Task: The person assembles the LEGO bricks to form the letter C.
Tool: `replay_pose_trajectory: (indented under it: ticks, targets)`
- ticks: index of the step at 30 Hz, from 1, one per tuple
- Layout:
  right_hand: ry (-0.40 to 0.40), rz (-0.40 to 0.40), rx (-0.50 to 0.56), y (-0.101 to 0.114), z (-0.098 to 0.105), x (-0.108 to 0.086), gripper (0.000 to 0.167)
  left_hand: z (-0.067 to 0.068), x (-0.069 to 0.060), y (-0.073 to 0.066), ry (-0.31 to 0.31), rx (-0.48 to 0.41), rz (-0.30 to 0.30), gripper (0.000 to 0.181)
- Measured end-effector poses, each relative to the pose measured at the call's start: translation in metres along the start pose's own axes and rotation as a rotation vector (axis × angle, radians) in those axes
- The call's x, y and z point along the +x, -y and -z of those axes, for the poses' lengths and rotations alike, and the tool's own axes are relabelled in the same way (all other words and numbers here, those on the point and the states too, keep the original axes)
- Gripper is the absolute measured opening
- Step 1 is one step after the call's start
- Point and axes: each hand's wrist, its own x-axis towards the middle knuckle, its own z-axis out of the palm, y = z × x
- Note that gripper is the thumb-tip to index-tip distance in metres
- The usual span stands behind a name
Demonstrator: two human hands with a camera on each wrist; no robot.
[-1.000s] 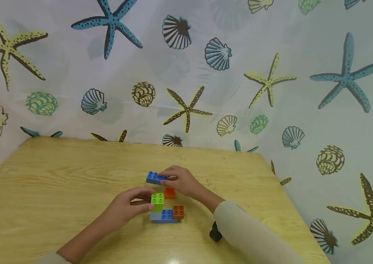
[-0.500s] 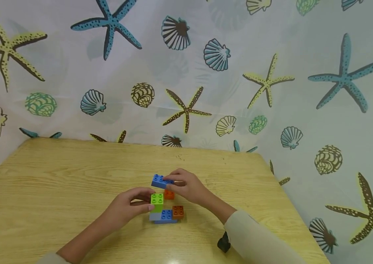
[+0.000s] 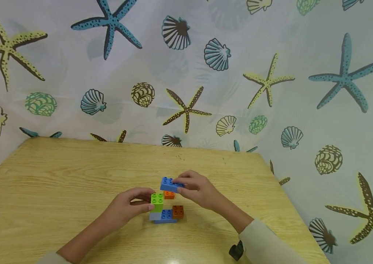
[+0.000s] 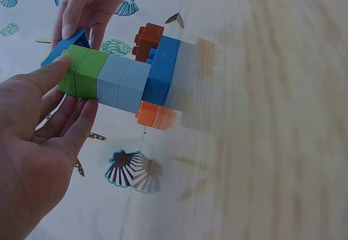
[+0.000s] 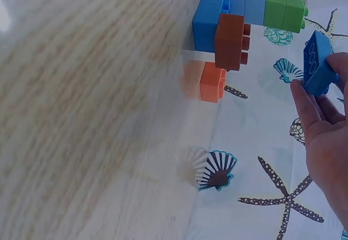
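My left hand (image 3: 128, 205) grips the green bricks (image 4: 84, 72) at the top of a small tower, thumb on the near side. Below the green are light blue bricks (image 4: 122, 82), which stand on one end of a blue base brick (image 3: 166, 215). A brown brick (image 3: 178, 212) sits on that base's other end. Raised above the table, a blue eight-stud brick (image 3: 167, 184) is pinched by my right hand (image 3: 201, 189), its hollow underside showing in the right wrist view. Beneath it, behind the tower, an orange brick (image 3: 169, 195) lies on the table, apart from the base.
The bricks stand on a wooden table (image 3: 74, 165). A curtain (image 3: 124, 73) with starfish and shells hangs behind it and along the right side. A small black device (image 3: 236, 250) shows at the right sleeve.
My right hand has moved to the right and slightly toward me with the blue brick, which is now above the orange one. The left hand has stayed at the tower.
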Motion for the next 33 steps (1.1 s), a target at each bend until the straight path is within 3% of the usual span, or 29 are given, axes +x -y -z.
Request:
replay_pose_trajectory:
  ticks: [8, 12, 17, 25, 33]
  targets:
    - [0.018, 0.238, -0.133, 0.003, 0.001, -0.009, 0.030, 0.000, 0.000, -0.001, -0.004, 0.011, 0.003, 0.053]
    - [0.022, 0.319, -0.161, 0.004, 0.000, -0.010, 0.030, 0.000, 0.000, -0.001, -0.004, 0.027, 0.009, 0.052]
    - [0.034, 0.345, -0.191, 0.008, -0.001, -0.009, 0.030, 0.000, 0.001, 0.000, -0.005, 0.030, 0.008, 0.052]
    - [0.061, 0.321, -0.239, 0.014, -0.001, -0.009, 0.029, 0.000, 0.001, 0.000, -0.010, 0.019, 0.011, 0.052]
    - [0.054, 0.378, -0.339, 0.016, 0.000, -0.009, 0.030, -0.001, 0.000, -0.001, -0.017, 0.017, 0.012, 0.051]
